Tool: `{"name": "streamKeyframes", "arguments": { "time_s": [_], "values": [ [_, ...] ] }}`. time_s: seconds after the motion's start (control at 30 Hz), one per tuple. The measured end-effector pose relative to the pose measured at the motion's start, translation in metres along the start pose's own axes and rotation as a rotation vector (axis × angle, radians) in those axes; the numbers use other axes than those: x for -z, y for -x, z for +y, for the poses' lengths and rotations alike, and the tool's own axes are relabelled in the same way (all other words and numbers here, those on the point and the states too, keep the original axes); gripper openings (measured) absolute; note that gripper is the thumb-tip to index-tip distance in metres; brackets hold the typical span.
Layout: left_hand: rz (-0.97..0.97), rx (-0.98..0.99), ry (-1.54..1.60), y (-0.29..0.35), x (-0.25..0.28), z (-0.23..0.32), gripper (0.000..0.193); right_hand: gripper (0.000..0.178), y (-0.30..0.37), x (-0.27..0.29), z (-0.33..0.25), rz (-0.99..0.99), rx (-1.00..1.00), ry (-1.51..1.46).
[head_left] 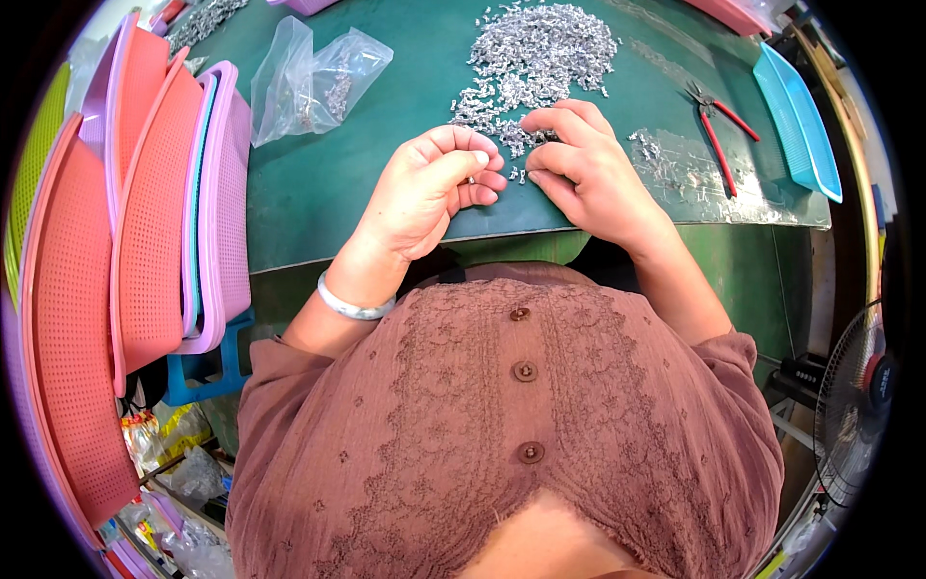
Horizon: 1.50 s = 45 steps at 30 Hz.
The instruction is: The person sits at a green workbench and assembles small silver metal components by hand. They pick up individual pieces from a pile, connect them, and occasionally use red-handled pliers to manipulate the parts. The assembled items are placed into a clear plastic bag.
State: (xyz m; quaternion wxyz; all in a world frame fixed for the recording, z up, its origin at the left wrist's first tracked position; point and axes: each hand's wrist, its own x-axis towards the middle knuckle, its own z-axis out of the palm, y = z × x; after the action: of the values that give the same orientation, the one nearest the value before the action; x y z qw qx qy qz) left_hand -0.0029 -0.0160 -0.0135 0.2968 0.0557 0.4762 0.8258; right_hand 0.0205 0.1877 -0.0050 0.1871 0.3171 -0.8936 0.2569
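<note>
My left hand (432,183) is closed above the table's near edge, thumb pressed against the curled fingers. A tiny silvery metal part (471,180) shows between them. To its right, my right hand (590,166) is closed too, its thumb and index fingertips almost together; whatever they pinch is too small to make out. A couple of loose metal parts (518,176) lie on the green table by the right fingertips. Beyond both hands spreads a large heap of small silvery metal parts (545,53), its near end reaching the fingers. Some dark pieces (546,137) show beside the right index finger.
Red-handled pliers (719,145) lie open at the right, near a blue basket (799,121). Scattered parts (644,145) sit nearer the right hand. A clear plastic bag (318,77) lies back left. Stacked pink and purple baskets (154,207) line the left edge; a fan (854,405) stands lower right.
</note>
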Motion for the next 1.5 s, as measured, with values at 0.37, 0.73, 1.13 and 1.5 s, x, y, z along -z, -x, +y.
{"name": "streamKeyframes", "arguments": {
  "time_s": [0.37, 0.73, 1.13, 1.5],
  "values": [
    [0.004, -0.001, 0.005, 0.001, 0.0, 0.0, 0.01, 0.015, 0.001, -0.002, -0.008, 0.008, -0.03, -0.02],
    [0.022, 0.095, -0.133, 0.002, -0.009, 0.008, 0.011, 0.011, -0.006, 0.0, -0.011, 0.205, 0.015, -0.116],
    [0.01, 0.009, -0.234, 0.007, -0.011, 0.003, 0.01, 0.015, -0.008, -0.004, -0.017, 0.276, 0.003, -0.217],
    [-0.02, 0.007, -0.113, 0.007, -0.003, 0.004, 0.008, 0.006, -0.001, -0.006, -0.01, 0.048, 0.018, 0.062]
  ]
}}
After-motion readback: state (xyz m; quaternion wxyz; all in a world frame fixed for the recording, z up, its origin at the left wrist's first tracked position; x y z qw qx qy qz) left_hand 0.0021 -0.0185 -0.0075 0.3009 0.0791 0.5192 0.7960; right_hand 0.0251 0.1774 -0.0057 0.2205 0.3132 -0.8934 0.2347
